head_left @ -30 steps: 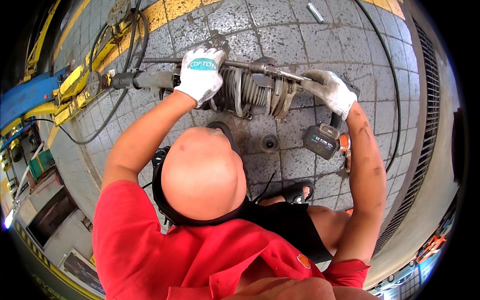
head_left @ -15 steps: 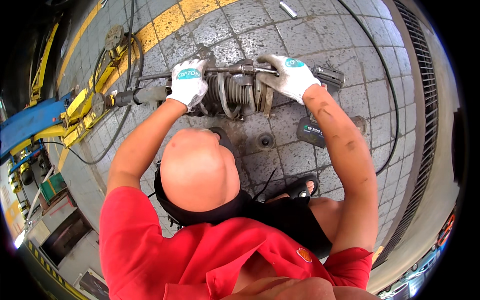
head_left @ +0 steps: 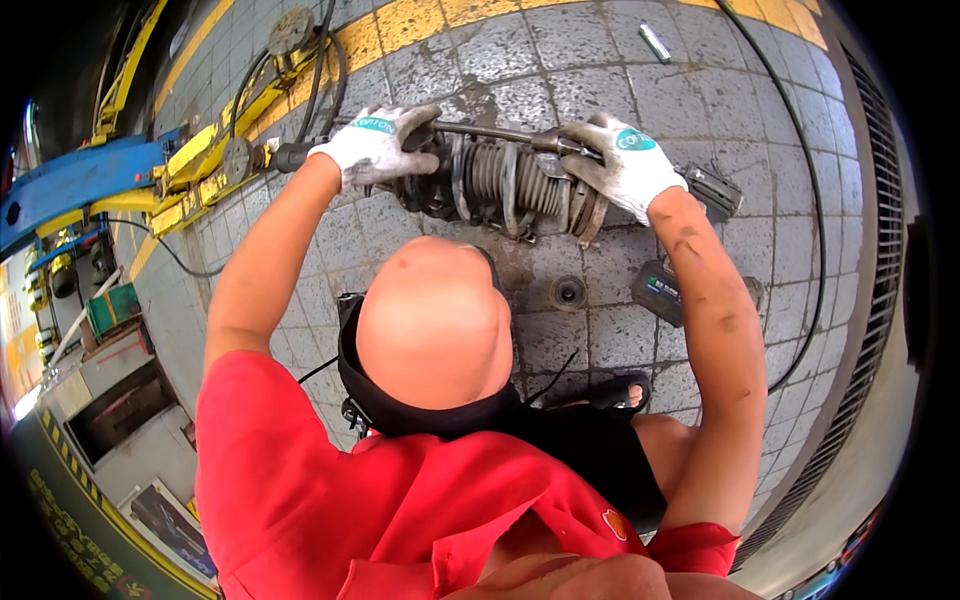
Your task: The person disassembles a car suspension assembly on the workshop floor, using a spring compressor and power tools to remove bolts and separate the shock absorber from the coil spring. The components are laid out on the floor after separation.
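Observation:
A spring strut (head_left: 515, 180) with a ribbed dark boot inside its coil lies sideways on the tiled floor beyond my knee. Along its far side runs the long rod of a spring compressor (head_left: 490, 131). At the strut's left end, my left hand (head_left: 385, 145), in a white glove with dirty grey fingers, has thumb and fingers curved around the compressor's dark left end, which they partly hide. My right hand (head_left: 625, 160), gloved alike, is closed around the compressor's right end, beside the strut's round end plate.
A round dark ring-shaped part (head_left: 568, 292) lies nearer me. Right of it sit a black battery-like block (head_left: 658, 290) and a dark tool (head_left: 712, 192). A silvery cylinder (head_left: 655, 43) lies far off. Yellow-and-blue lift arms (head_left: 190, 185) stand left; a black hose (head_left: 815, 200) curves right.
My left hand has slid left along the compressor toward the strut's end, its thumb and fingers now further apart. The right hand stays on the right end. The whole view has shifted.

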Demonstrator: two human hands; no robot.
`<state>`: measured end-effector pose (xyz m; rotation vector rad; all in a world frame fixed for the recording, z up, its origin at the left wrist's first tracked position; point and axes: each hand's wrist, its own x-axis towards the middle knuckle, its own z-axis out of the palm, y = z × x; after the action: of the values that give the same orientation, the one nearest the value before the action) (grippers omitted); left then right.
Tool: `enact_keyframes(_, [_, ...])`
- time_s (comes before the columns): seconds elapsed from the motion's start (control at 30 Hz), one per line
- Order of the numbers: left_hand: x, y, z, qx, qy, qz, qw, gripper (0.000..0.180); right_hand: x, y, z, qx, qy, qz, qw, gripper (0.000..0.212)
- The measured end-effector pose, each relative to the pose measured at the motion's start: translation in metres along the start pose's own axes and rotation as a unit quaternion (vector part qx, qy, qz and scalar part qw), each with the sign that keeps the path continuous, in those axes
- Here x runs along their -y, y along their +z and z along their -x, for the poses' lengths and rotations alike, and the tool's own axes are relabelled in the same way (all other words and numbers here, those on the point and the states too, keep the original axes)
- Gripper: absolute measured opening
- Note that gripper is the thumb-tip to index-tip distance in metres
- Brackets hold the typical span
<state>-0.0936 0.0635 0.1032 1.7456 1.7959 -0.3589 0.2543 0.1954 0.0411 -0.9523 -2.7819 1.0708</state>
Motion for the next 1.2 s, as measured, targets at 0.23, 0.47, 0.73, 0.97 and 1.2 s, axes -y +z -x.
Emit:
enact_keyframes(0.23, [-0.015, 0.060, 0.008, -0.196, -0.044, -0.076, 0.977, 0.109, 0.020, 0.001, -0.022, 0.033, -0.003, 0.027, 0.999, 0.057])
enact_keyframes(0.47, [-0.040, 0.117, 0.020, -0.341, -0.098, -0.037, 0.934, 0.108, 0.021, 0.005, -0.032, 0.076, 0.037, 0.050, 0.995, 0.050])
enact_keyframes(0.73, [-0.039, 0.153, 0.019, -0.479, -0.074, 0.148, 0.862, 0.080, 0.015, 0.011, -0.036, 0.047, 0.015, -0.005, 0.999, 0.045])
enact_keyframes(0.97, [-0.022, 0.160, 0.019, -0.513, -0.083, 0.207, 0.829, 0.046, 0.010, 0.015, -0.040, 0.032, -0.003, -0.030, 0.999, 0.045])
enact_keyframes(1.2, [-0.019, 0.162, -0.005, -0.543, -0.095, 0.152, 0.820, 0.055, 0.009, 0.020, -0.043, 0.040, -0.011, -0.042, 0.998, 0.042])
